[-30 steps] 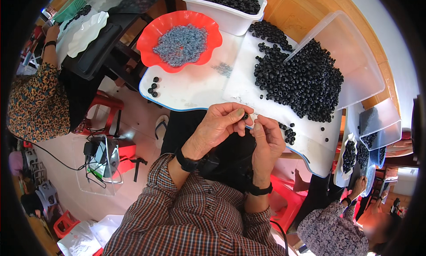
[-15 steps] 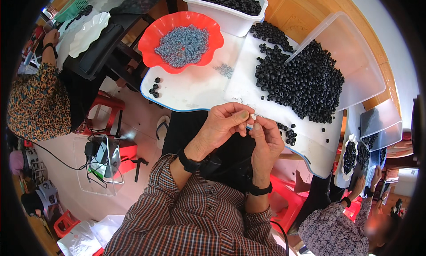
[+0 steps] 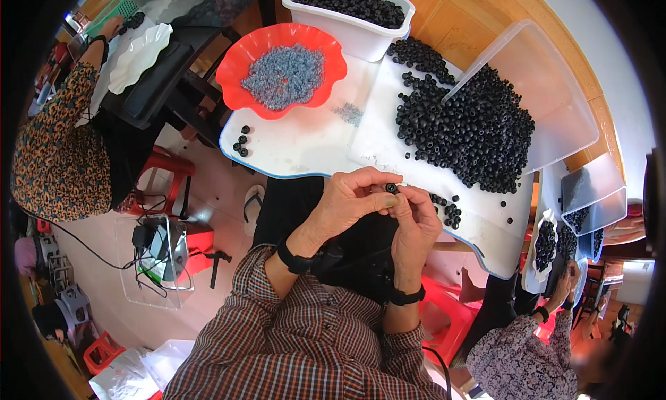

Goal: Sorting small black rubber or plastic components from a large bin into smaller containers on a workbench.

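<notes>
White table (image 3: pixel 305 147) carries a red bowl (image 3: pixel 236 64) of grey bits and a heap of black rings (image 3: pixel 472 126). Just past its near edge, the left hand (image 3: pixel 347 202) and right hand (image 3: pixel 414 227) meet, fingers of both pinched on one small black ring (image 3: pixel 391 188).

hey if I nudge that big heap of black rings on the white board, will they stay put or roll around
The black rings look small, round and loosely piled, so they would probably scatter and roll. Strays already lie apart on the white board, which seems smooth. Each likely weighs little.
</notes>
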`<state>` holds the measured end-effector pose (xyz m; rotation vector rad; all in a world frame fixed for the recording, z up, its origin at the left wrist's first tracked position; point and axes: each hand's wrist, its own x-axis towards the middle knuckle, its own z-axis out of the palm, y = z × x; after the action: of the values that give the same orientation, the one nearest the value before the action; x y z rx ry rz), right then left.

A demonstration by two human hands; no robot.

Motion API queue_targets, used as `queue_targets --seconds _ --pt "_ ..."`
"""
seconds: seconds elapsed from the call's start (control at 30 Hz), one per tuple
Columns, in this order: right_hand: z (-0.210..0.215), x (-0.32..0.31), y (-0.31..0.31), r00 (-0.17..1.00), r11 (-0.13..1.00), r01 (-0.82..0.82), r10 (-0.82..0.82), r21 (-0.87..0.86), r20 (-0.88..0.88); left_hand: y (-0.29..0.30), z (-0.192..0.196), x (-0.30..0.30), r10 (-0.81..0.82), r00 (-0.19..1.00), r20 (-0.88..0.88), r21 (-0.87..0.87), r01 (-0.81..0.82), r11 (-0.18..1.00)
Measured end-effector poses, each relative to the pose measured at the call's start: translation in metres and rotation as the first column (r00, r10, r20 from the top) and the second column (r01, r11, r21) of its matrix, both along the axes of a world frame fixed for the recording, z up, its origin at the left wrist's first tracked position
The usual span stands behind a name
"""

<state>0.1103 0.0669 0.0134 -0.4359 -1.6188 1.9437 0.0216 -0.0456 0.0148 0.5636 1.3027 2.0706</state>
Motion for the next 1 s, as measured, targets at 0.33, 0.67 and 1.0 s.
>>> queue_targets --seconds 0.33,0.67,1.0 --pt "-0.006 0.002 0.011 0.992 0.983 -0.121 0.115 -0.137 -0.055 0.001 -0.004 -0.005 -0.100 0.991 0.090 0.075 0.093 0.993" --pt "-0.002 0.006 0.011 0.998 0.988 -0.028 0.037 -0.151 0.059 0.018 0.034 -0.068 0.015 0.999 0.038 -0.138 -0.009 0.990" --pt "-0.006 0.013 0.010 0.996 0.992 -0.021 0.032 -0.123 0.082 0.061 0.067 -0.237 0.433 0.894 -0.119 0.095 -0.424 0.901"
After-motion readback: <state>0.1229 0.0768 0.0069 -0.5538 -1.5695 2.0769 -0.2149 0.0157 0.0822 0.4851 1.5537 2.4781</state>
